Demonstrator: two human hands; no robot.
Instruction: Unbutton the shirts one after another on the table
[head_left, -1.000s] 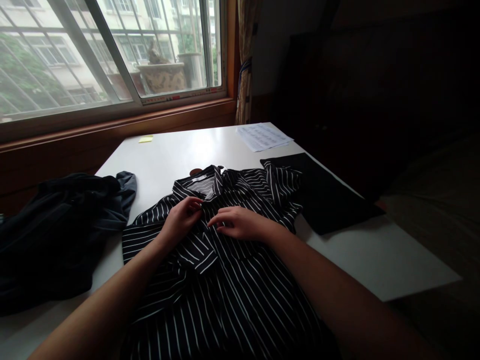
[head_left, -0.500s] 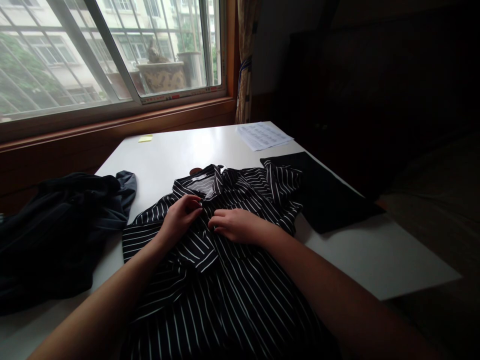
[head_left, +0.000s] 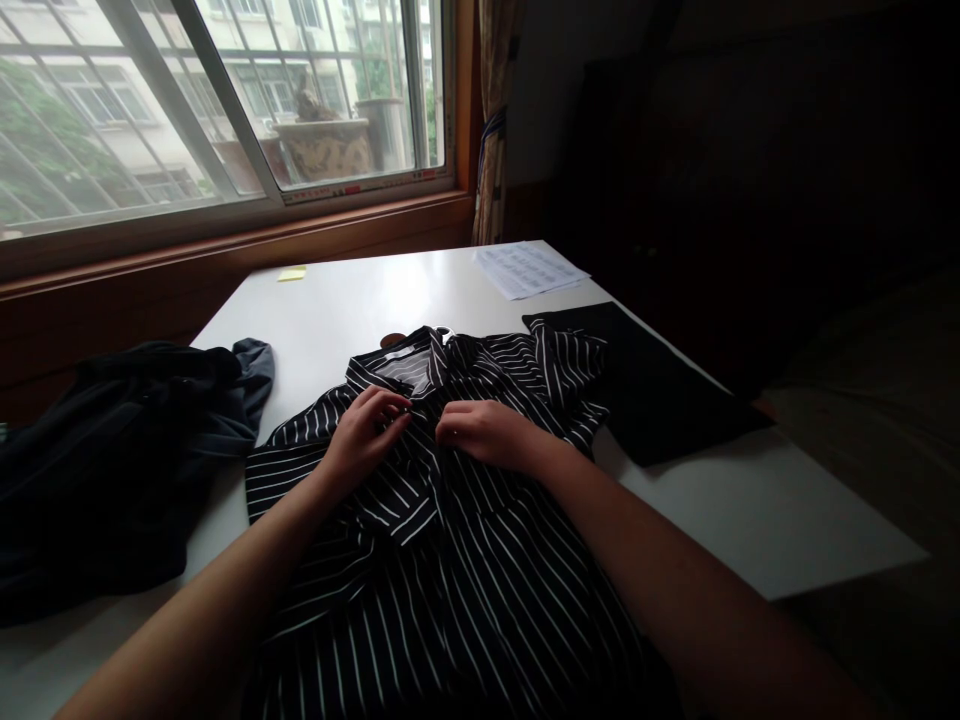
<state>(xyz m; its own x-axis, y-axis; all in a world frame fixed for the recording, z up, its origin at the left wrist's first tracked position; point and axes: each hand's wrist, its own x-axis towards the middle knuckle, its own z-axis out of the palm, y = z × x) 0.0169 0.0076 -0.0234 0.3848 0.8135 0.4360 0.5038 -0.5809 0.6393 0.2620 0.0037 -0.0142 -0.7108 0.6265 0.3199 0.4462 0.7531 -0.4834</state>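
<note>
A black shirt with white stripes (head_left: 510, 560) lies front up before me, its collar toward the far side and its sleeves spread. Just below the collar, my left hand (head_left: 369, 430) pinches the shirt's front with curled fingers, thumb and forefinger close together. Close beside it, my right hand (head_left: 487, 432) is closed on the other side of the front opening, fingertips hidden in the cloth. Part of a white hanger (head_left: 447, 333) shows behind the collar. Whatever small piece lies between the fingertips is too small to make out.
Under the shirt is a white table (head_left: 337, 290). Dark crumpled clothing (head_left: 127, 460) lies at left, a flat black cloth (head_left: 675, 410) at right. Printed sheets (head_left: 529, 270) and a yellow note (head_left: 292, 273) rest toward the back. A window (head_left: 225, 110) stands beyond.
My right hand has shifted slightly up and right, drawing the shirt's front edge with it, so the gap between the hands is wider. My left hand has barely moved.
</note>
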